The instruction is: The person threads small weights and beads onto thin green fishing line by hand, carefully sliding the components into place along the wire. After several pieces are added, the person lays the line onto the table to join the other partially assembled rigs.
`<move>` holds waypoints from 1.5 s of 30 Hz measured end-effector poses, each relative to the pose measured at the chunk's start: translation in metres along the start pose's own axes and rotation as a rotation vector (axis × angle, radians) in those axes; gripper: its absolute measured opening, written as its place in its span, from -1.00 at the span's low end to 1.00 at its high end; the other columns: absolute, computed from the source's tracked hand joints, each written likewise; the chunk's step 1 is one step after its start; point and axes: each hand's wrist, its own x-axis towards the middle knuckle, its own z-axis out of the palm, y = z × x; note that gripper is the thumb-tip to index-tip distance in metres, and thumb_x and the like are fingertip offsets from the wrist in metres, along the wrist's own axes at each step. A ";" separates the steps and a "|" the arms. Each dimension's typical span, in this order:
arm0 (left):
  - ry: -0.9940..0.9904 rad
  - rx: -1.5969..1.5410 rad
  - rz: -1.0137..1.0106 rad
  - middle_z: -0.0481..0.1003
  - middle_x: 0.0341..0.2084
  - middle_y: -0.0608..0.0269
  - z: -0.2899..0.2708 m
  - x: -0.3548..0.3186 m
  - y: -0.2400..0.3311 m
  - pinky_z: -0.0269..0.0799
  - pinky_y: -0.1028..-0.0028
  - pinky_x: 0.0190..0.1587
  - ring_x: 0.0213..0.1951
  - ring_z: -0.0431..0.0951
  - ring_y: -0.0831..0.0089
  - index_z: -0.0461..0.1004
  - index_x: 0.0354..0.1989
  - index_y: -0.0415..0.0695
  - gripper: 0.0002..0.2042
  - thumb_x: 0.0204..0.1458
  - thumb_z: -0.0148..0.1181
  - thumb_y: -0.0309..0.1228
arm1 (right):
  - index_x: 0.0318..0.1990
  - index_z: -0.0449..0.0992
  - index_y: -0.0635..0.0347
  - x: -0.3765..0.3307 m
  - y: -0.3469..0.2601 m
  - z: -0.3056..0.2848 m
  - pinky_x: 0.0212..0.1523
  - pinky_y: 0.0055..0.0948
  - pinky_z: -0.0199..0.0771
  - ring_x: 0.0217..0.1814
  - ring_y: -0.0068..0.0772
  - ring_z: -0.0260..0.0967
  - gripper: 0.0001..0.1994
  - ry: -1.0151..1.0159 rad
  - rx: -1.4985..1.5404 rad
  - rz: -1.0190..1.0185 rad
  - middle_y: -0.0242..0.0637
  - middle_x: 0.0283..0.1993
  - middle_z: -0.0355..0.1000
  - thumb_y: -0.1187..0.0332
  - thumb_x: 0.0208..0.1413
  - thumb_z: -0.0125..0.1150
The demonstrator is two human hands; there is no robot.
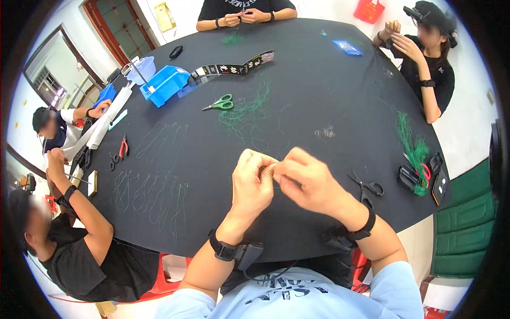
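My left hand point(254, 181) and my right hand point(305, 178) meet over the near middle of the black table point(223, 154). Both are closed, thumbs and fingertips pinched together at one spot. What they pinch is too small to make out. Just beyond them lies a loose tangle of green thread point(247, 112), with green-handled scissors point(220, 103) beside it. A small pile of tiny metal pieces point(325, 131) is ahead of my right hand. Black scissors point(366, 186) rest to its right. To the left of my left hand, several thin looped threads point(151, 196) are laid in rows.
Far left stand a blue bin point(166, 87) and a pale blue basket point(142, 70), near a black printed strip point(234, 69). Red-handled pliers point(124, 148) lie at left. Green thread point(411, 143) and black cases point(409, 175) sit at the right edge. Several co-workers sit around the table.
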 end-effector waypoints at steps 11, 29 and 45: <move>-0.033 -0.134 0.002 0.34 -0.48 0.30 0.003 -0.002 0.001 0.26 0.62 -0.46 -0.50 0.34 0.60 0.45 -0.47 -0.24 -0.95 -0.01 0.18 -0.62 | -0.36 0.46 0.23 -0.007 0.047 -0.001 -0.47 -0.56 0.23 -0.48 -0.63 0.20 -0.92 -0.009 0.273 0.382 -0.40 -0.49 0.24 0.42 0.07 0.18; -0.091 -0.622 -0.526 0.43 -0.46 0.44 -0.008 0.003 0.007 0.29 0.71 -0.35 -0.41 0.37 0.74 0.45 -0.28 -0.19 -0.89 0.13 0.16 -0.41 | -0.11 0.53 0.16 -0.011 0.041 -0.007 -0.07 -0.46 0.36 -0.07 -0.49 0.35 -0.72 -0.009 0.485 0.467 -0.37 -0.20 0.44 0.19 0.12 0.22; -0.219 -0.633 -0.520 0.43 -0.50 0.44 -0.003 0.001 0.008 0.24 0.65 -0.41 -0.47 0.34 0.69 0.48 -0.30 -0.19 -0.82 0.11 0.18 -0.32 | -0.36 0.49 0.19 -0.007 0.037 -0.024 -0.03 -0.38 0.26 -0.12 -0.35 0.32 -0.86 0.044 0.120 0.220 -0.33 -0.29 0.43 0.32 0.05 0.25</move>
